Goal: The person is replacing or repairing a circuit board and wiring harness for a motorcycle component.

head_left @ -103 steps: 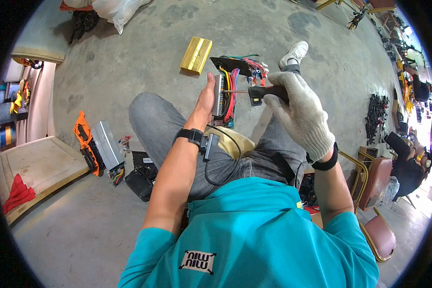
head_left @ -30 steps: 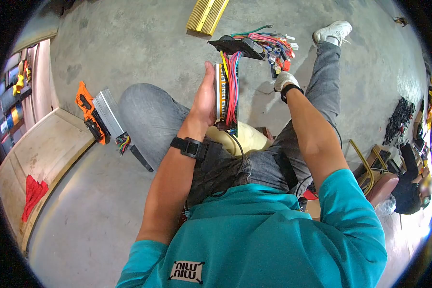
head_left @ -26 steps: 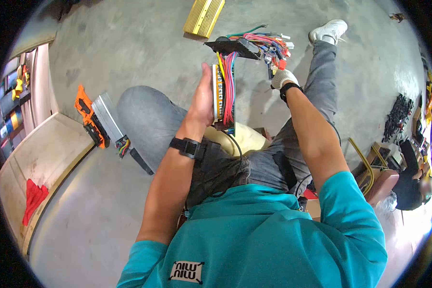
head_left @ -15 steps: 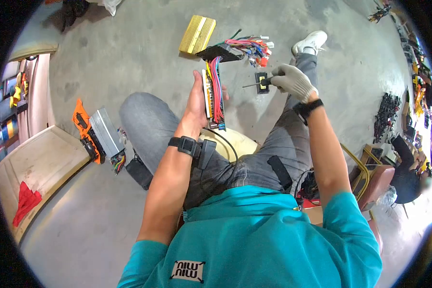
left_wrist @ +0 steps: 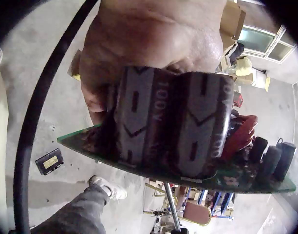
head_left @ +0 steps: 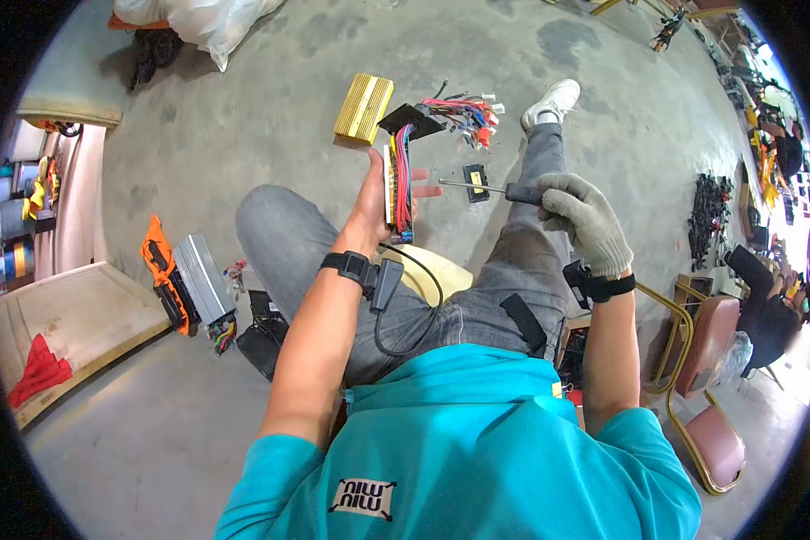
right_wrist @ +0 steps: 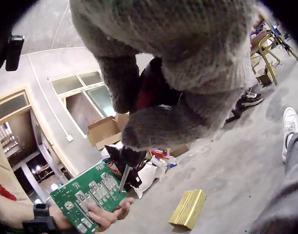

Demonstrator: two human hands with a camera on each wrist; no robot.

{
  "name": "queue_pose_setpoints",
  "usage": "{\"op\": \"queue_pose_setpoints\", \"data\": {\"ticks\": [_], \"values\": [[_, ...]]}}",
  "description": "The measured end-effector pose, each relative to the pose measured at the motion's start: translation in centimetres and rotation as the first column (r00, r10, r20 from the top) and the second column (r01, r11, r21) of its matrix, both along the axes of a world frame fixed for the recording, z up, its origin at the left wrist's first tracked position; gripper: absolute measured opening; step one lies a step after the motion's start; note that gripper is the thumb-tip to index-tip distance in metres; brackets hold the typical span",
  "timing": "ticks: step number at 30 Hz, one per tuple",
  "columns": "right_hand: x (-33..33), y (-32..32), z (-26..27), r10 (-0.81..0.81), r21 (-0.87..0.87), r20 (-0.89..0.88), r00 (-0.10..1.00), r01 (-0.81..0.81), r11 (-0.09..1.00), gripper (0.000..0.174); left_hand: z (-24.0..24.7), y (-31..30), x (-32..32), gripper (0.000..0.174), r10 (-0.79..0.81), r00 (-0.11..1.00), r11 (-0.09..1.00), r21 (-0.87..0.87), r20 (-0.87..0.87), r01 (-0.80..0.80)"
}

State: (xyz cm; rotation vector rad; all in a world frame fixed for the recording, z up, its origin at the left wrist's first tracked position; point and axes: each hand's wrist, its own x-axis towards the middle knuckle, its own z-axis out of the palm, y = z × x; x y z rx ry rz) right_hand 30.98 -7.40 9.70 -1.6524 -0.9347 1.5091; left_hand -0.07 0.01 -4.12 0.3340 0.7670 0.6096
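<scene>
My bare left hand (head_left: 370, 205) holds a circuit board (right_wrist: 85, 195) on edge, fingers showing past its far side. Two large capacitors (left_wrist: 202, 124) stand on the board in the left wrist view. Pink and yellow wires (head_left: 402, 171) run along it and through a black end plate (head_left: 412, 121) to loose connectors (head_left: 472, 117). My gloved right hand (head_left: 587, 220) grips a screwdriver (head_left: 520, 193) by its dark handle, the shaft pointing left toward the board. Below the connectors, a small black rectangular part with a yellow label (head_left: 476, 183) lies on the floor.
A ribbed gold metal case (head_left: 364, 108) lies on the floor ahead. Left of my bent knee are a silver case (head_left: 202, 277) and an orange-and-black part (head_left: 164, 274). A low wooden board (head_left: 81, 315) bears a red cloth. A chair (head_left: 706, 346) stands at right.
The small black part, earlier at the screwdriver by the board, now lies on the floor. My right hand reached out to the floor, then drew back with the screwdriver. My left hand still holds the board.
</scene>
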Motion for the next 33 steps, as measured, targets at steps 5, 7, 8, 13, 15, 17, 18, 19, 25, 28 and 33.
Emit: {"op": "queue_pose_setpoints", "data": {"ticks": [5,7,8,13,15,17,18,19,25,28,33], "values": [[-0.6,-1.0,-0.4,0.001,-0.003,-0.049,0.999,-0.001,1.0,0.028,0.5,-0.2,0.3,0.104,-0.019,0.997,1.0,-0.013,0.069,0.02],[-0.7,-1.2,-0.3,0.0,-0.011,-0.06,0.998,-0.001,1.0,0.028,1.1,-0.3,0.6,0.103,-0.009,0.998,1.0,-0.015,0.07,0.01],[-0.8,-1.2,-0.3,0.004,-0.019,-0.069,0.998,-0.005,1.0,0.028,1.2,-0.5,0.6,0.103,0.004,0.997,1.0,-0.016,0.074,-0.003],[-0.6,-1.1,-0.1,0.021,-0.017,-0.082,0.996,-0.023,1.0,0.028,1.5,-0.6,0.3,0.098,0.007,0.991,1.0,-0.006,0.135,-0.006],[-0.5,-0.9,0.0,0.05,-0.029,-0.066,0.997,-0.052,0.998,0.029,1.6,-0.6,0.3,0.097,0.008,0.991,1.0,-0.001,0.137,-0.008],[-0.7,-0.7,0.2,0.05,-0.022,-0.075,0.996,-0.052,0.998,0.029,1.4,-0.4,0.2,0.1,-0.037,0.993,0.999,0.029,0.111,0.034],[-0.8,-0.7,0.2,0.052,-0.023,-0.073,0.996,-0.054,0.998,0.029,1.5,-0.4,0.2,0.1,-0.036,0.993,0.999,0.029,0.113,0.033],[-0.8,-0.7,0.1,0.046,-0.021,-0.08,0.996,-0.048,0.999,0.029,1.7,-0.4,0.2,0.099,-0.035,0.994,0.999,0.032,0.102,0.031],[-1.5,-0.6,0.7,0.026,-0.002,-0.028,0.999,-0.026,1.0,0.029,1.1,-0.2,0.1,0.097,-0.027,0.984,0.999,0.04,0.177,0.021],[-1.4,-0.6,0.8,0.017,-0.009,-0.032,0.999,-0.017,1.0,0.03,0.9,-0.2,0.1,0.097,-0.026,0.979,0.999,0.045,0.2,0.018],[-1.3,-0.7,0.5,0.006,-0.004,-0.036,0.999,-0.006,1.0,0.03,1.2,-0.1,0.2,0.098,-0.027,0.983,1.0,0.01,0.179,0.025]]}}
